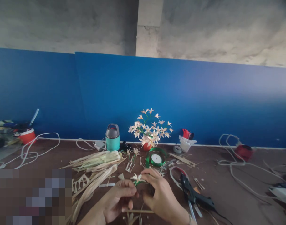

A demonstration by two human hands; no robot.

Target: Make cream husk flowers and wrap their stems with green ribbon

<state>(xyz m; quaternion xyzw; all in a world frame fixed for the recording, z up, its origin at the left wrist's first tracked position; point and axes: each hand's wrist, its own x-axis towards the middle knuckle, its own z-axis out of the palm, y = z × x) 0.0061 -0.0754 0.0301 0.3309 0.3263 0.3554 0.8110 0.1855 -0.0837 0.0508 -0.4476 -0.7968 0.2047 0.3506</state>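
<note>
Between my hands is a pale artificial flower (136, 178), its petals spread and a green stem below them. My left hand (118, 198) pinches it at the green base between thumb and fingertips. Over on the right, my right hand (160, 192) curves around with its fingertips at the petals, and its thumb is apart from the fingers. A thin stick (141, 211) lies crosswise below both hands; whether a finger touches it I cannot tell. Just beyond is a roll of green ribbon (156, 158). Small flowers on green stems (133, 154) lie to its left.
Dried corn husks (98, 164) cover the left side. A black glue gun (196, 195) lies right of my hand. At the back stand a teal flask (112, 140), a flower arrangement (151, 128) and a white cup (185, 143). White cables (234, 168) trail at right.
</note>
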